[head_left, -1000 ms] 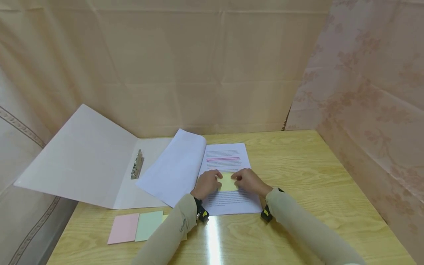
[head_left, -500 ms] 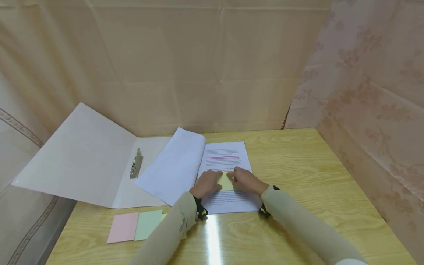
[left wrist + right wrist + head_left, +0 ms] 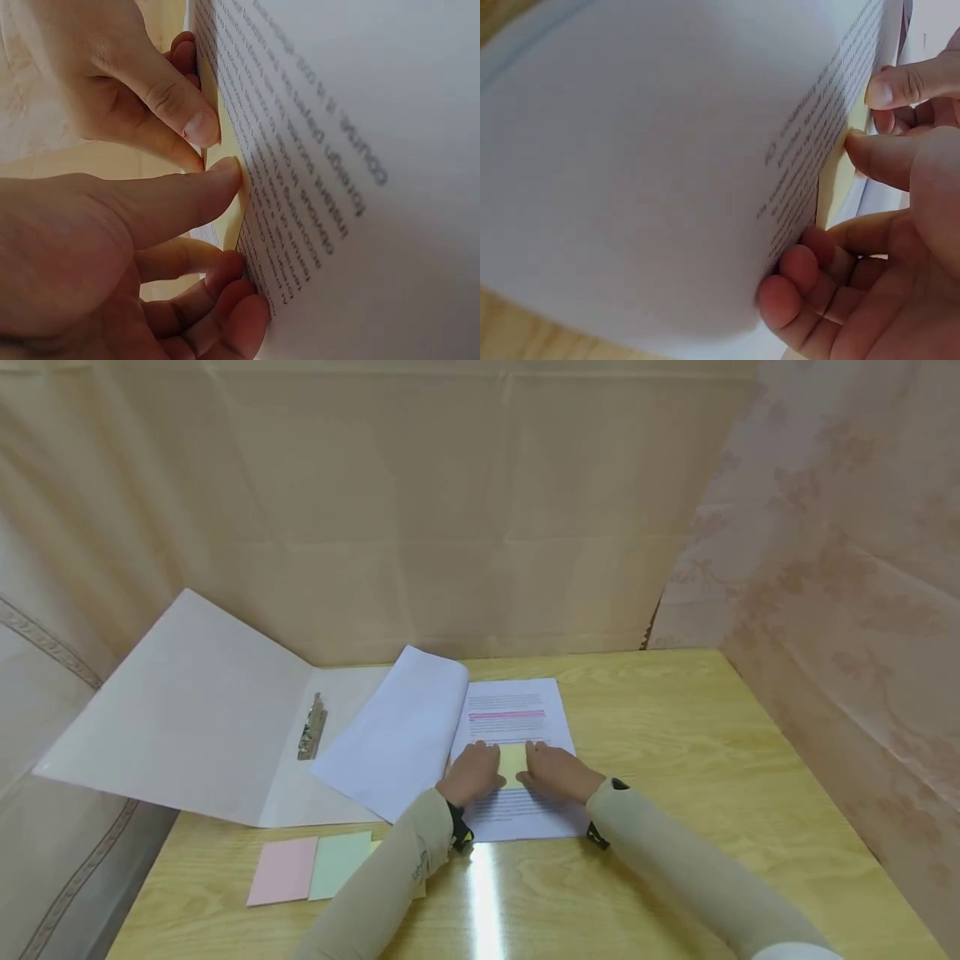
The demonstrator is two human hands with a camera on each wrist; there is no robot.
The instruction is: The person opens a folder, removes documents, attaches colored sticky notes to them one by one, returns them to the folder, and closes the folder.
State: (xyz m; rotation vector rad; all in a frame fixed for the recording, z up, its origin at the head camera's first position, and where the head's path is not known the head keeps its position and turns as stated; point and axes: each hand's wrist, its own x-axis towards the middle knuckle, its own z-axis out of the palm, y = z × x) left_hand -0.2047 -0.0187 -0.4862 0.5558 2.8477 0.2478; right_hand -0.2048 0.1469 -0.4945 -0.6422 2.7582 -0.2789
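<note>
A yellow sticky note (image 3: pixel 512 766) lies across the middle of a printed page (image 3: pixel 498 810), below pink highlighted lines. My left hand (image 3: pixel 472 774) presses on the note's left side, and my right hand (image 3: pixel 558 773) presses on its right side. In the left wrist view, the left thumb touches the note (image 3: pixel 232 217) and the fingertips rest at the paper. The right wrist view has the right thumb on the note (image 3: pixel 834 187), with the other fingertips (image 3: pixel 780 301) against the page. Parts of the note's side edges are hidden under the hands.
To the left lies an open white folder (image 3: pixel 195 718) with a metal clip (image 3: pixel 312 727). A turned-over sheet (image 3: pixel 397 735) overlaps it. Pink (image 3: pixel 282 871) and green (image 3: pixel 339 864) sticky pads sit at front left; a yellow pad is mostly behind the left sleeve (image 3: pixel 386 893).
Both hands first held the note by its sides, then the index fingers came close together at its upper edge. Now the hands have moved apart to the note's two sides.
</note>
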